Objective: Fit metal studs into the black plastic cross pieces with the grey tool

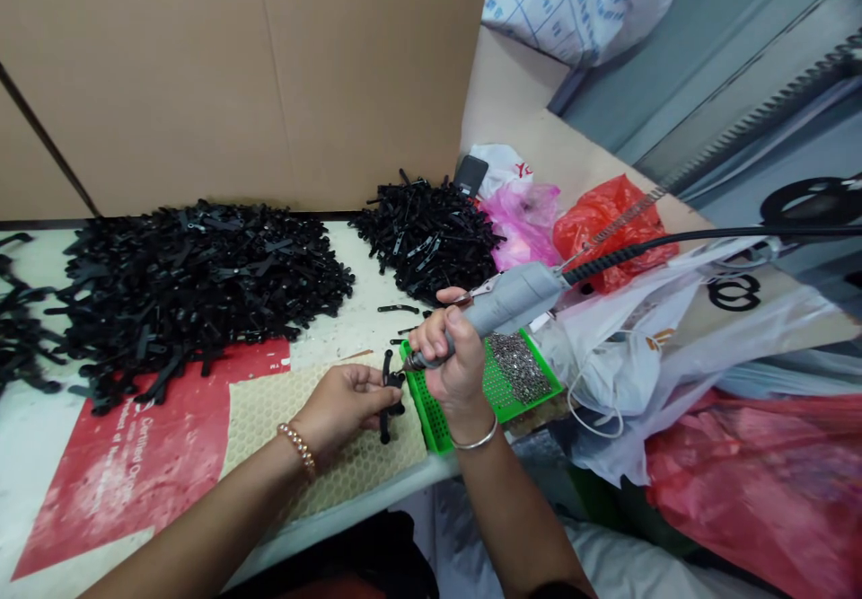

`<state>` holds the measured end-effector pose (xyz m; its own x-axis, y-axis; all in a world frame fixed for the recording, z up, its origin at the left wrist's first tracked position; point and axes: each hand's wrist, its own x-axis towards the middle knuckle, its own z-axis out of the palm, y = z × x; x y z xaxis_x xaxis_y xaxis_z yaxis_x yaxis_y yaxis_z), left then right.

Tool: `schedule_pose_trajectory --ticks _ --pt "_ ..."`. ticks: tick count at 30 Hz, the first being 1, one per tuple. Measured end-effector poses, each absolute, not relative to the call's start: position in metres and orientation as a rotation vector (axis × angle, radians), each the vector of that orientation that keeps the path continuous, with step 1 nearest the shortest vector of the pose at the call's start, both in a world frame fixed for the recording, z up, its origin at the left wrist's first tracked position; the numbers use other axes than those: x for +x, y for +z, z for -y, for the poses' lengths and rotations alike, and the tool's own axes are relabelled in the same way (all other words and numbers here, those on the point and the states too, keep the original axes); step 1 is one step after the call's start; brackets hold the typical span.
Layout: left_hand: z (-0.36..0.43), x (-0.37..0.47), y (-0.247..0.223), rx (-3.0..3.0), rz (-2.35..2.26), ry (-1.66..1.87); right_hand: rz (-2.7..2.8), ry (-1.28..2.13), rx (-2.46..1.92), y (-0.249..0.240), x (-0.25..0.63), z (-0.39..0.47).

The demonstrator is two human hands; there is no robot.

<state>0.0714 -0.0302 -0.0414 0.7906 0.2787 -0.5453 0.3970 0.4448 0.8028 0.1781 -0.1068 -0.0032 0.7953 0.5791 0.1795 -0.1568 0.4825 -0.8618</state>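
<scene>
My left hand (347,406), with a beaded bracelet at the wrist, pinches a small black part (386,409) above the cream honeycomb-patterned mat (296,473). My right hand (452,356) is wrapped round a grey powered screwdriver (515,298), which hangs from a coiled spring and a black cable. The driver's tip points down and left, at the black part between my left fingers. Whether the tip touches it is too small to tell. Just right of the part lies a green perforated tray (498,385) holding many small metal screws (517,367).
A large pile of black parts (208,276) lies at the left, a smaller pile (431,235) at the centre back. A cardboard panel (235,78) stands behind. Pink (522,213) and red (606,231) bags lie right, with a phone (470,174) nearby. Clear plastic bags hang over the right edge.
</scene>
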Motion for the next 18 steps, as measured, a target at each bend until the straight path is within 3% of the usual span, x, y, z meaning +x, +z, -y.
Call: schedule_pose_trajectory --ticks 18 --pt "0.0324 0.0723 -0.0329 1.149 -0.716 -0.062 0.549 0.451 -1.006 -0.0069 0.1764 0.1062"
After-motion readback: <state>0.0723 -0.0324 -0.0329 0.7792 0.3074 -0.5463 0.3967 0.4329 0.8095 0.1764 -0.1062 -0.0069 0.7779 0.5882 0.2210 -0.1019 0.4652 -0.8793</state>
